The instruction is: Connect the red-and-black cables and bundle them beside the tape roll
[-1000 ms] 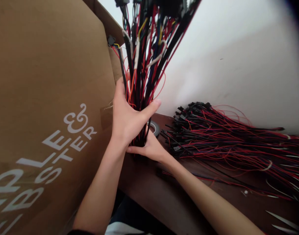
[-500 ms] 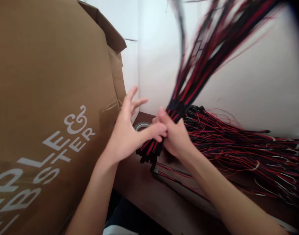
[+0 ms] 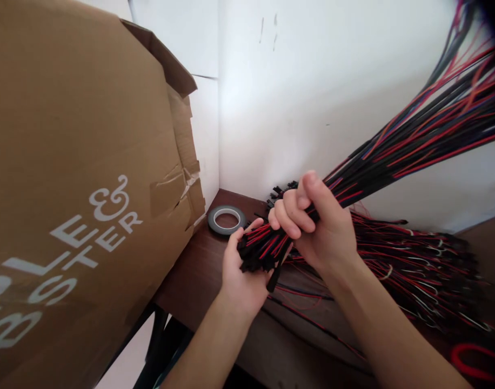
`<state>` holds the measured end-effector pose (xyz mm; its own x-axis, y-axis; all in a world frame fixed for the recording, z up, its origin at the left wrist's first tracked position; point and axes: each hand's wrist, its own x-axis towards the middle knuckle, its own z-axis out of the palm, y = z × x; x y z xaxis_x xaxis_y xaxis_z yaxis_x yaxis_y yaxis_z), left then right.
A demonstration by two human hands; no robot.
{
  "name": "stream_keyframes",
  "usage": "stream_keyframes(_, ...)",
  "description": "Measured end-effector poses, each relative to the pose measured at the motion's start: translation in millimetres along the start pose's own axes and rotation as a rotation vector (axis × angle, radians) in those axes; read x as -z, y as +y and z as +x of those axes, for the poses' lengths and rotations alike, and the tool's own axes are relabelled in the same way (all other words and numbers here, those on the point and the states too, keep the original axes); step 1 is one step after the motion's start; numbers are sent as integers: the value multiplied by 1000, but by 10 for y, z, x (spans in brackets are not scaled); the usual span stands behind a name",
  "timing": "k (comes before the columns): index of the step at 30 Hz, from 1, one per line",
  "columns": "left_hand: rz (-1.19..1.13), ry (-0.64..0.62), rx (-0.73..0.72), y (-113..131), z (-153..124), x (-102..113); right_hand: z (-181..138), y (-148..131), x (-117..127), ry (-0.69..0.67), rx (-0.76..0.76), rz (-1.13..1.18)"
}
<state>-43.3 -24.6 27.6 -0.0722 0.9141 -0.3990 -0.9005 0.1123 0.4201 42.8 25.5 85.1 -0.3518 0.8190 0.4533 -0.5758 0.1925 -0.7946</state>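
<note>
My right hand (image 3: 316, 227) is closed around a thick bundle of red and black wires (image 3: 413, 138), which slants up to the right out of the frame. The bundle's black connector ends (image 3: 258, 255) press into the palm of my left hand (image 3: 241, 270), whose fingers curl loosely beside them. Both hands hover above the dark brown table (image 3: 207, 275).
A large pile of the same wires (image 3: 413, 254) lies on the table along the white wall. A grey tape roll (image 3: 226, 219) sits in the corner. A big brown cardboard box (image 3: 77, 178) with white lettering fills the left.
The bundle has swung from upright to slanting right. My right hand took over the grip, and my left hand let go and now cups the connector ends.
</note>
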Motion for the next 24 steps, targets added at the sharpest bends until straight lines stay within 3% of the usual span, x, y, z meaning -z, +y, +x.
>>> stream_keyframes(4, 94, 12, -51, -35, 38, 56, -5, 16, -53, 28, 9, 5)
stream_keyframes(7, 273, -42, -305, 72, -3, 226, 7, 66, -100, 50, -6, -1)
stream_keyframes(10, 716, -190, -694, 288, -87, 442, -9, 259, -218, 53, -32, 20)
stream_keyframes(12, 1077, -268, -749, 433, -122, 558, -29, 462, -337, 33, -54, 38)
stream_keyframes(14, 1280, -283, -774, 539, -106, 641, -43, 671, -459, 7, -86, 59)
stream_keyframes(18, 1270, -167, -934, 628, 79, 806, 2, 895, -598, -117, -150, 18)
stream_keyframes(24, 1299, -104, -929, 623, 376, 1014, 265, 692, -621, -126, -40, -10)
